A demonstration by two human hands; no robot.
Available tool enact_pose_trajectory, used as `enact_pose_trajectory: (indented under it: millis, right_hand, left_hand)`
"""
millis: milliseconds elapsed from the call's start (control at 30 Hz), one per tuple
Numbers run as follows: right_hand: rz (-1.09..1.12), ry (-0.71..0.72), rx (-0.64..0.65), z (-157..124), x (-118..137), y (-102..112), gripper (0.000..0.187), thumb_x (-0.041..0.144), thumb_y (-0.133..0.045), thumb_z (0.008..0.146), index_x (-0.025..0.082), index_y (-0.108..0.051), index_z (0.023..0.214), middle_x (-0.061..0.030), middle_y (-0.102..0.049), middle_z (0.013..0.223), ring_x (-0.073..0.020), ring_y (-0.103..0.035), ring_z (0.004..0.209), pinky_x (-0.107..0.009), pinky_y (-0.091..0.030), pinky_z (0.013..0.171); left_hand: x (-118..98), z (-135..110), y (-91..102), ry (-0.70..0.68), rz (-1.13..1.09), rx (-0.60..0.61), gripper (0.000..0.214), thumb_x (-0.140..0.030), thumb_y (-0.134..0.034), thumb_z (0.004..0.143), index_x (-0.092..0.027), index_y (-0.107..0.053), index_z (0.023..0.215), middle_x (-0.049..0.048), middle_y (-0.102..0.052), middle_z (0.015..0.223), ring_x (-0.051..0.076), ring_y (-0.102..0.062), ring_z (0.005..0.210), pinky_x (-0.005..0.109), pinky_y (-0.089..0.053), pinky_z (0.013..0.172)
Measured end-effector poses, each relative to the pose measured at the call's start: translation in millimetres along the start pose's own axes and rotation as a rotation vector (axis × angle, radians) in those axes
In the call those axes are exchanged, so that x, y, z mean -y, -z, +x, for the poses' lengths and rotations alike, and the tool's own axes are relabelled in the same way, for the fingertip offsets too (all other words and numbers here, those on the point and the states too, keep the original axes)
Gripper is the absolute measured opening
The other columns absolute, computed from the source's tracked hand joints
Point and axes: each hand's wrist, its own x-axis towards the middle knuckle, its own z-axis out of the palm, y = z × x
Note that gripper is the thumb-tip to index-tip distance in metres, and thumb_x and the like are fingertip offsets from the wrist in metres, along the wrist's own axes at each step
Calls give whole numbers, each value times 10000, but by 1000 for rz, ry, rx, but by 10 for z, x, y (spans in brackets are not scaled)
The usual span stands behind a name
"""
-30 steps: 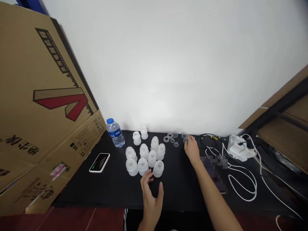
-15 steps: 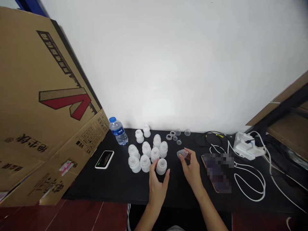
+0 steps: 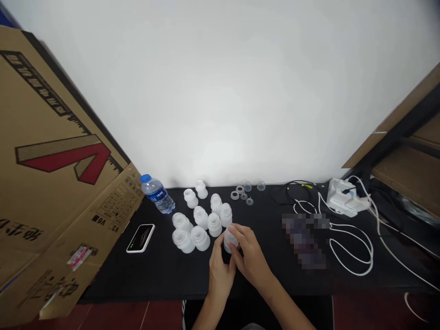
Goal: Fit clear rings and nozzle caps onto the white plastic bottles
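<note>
A white plastic bottle-shaped piece (image 3: 228, 243) stands upright on the black table (image 3: 144, 275), partly covered by my fingers. My left hand (image 3: 220, 268) is closed round its left and near side. From the right, my right hand (image 3: 248, 252) has its fingers closed at the top, where a clear domed cap sits on or over the piece; how far it is seated is hidden. Just left and behind stand several similar white pieces, most with clear domes, such as a capped piece (image 3: 200, 238). Two more white pieces (image 3: 190, 198) without visible domes are farther back.
Small clear rings (image 3: 234, 195) and clear domes (image 3: 261, 185) lie near the wall. To the left are a water bottle (image 3: 158, 195), a white-edged device (image 3: 140, 238) and a large cardboard box (image 3: 62, 183). A blurred phone (image 3: 304, 240), white cables (image 3: 367, 270) and a power strip (image 3: 345, 197) are right.
My right hand has moved left, bringing the clear domed cap onto or over the near white piece. My left hand has closed in on that piece. The view has shifted slightly right.
</note>
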Motion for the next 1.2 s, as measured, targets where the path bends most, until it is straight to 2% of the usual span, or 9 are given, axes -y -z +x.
enact_pose_trajectory:
  millis: [133,233,367,467,600,700,800,1000,1200]
  right_hand:
    - [63,-20,-4,-120,-66,-52,647,166,-687,1025,325,-460,1610,-147,-614,1509,-312,-625,1379,-520,-624,1094]
    - [67,-37,-12,-178,-112,-140,771,128,-782,926,336,-453,1592,-148,-576,1551,-330,-605,1409,-531,-623,1098]
    - [62,-67,-29,-205,-144,-259,859,71,-784,859,320,-414,1594,-157,-548,1581,-335,-606,1419,-520,-638,1075]
    - [41,-67,-15,-183,-142,-291,764,62,-711,916,312,-420,1576,-147,-597,1524,-309,-658,1350,-491,-655,1040]
    - [-11,-14,-23,-116,-140,-280,603,101,-629,1006,319,-428,1531,-119,-672,1366,-273,-746,1171,-470,-681,959]
    - [-33,41,-53,-91,-160,-277,581,125,-614,1034,309,-398,1541,-128,-682,1338,-263,-768,1099,-459,-695,909]
    - [-62,69,-54,-83,-187,-266,600,125,-614,1034,290,-398,1570,-154,-685,1372,-279,-763,1150,-468,-698,921]
    - [-56,90,69,-36,-181,-106,630,200,-675,1030,266,-422,1603,-190,-593,1550,-324,-658,1389,-490,-665,1041]
    - [-38,32,102,29,-88,101,500,180,-628,1052,317,-549,1527,-167,-596,1529,-314,-720,1264,-499,-671,1002]
  left_hand:
    - [77,-27,-33,11,5,-40,565,-290,-642,1044,-240,-495,1588,157,-690,1506,312,-699,1375,489,-634,1082]
    - [110,-36,-48,3,22,-51,598,-283,-681,1022,-249,-496,1590,157,-672,1530,318,-685,1395,494,-628,1094]
    - [115,-38,-53,-7,57,-69,600,-302,-696,1016,-236,-508,1582,164,-676,1524,326,-699,1375,487,-638,1078]
    - [115,-39,-46,-21,93,-65,581,-315,-680,1029,-220,-513,1577,171,-695,1497,320,-723,1339,469,-650,1056]
    - [104,-29,-31,-46,123,-59,527,-286,-585,1075,-197,-505,1588,184,-673,1524,311,-693,1383,468,-627,1101]
    - [58,-7,-20,-51,129,-20,512,-262,-540,1091,-201,-494,1597,179,-651,1553,302,-669,1417,464,-610,1129]
    - [2,12,-17,-63,127,1,496,-243,-516,1099,-206,-487,1593,178,-656,1545,290,-673,1412,448,-619,1116]
    - [-30,21,-41,-81,104,-19,531,-210,-545,1080,-213,-452,1602,179,-663,1526,286,-690,1387,467,-627,1103]
    - [-54,45,-51,-95,66,-15,544,-178,-547,1071,-253,-468,1604,142,-665,1531,282,-667,1415,478,-611,1129]
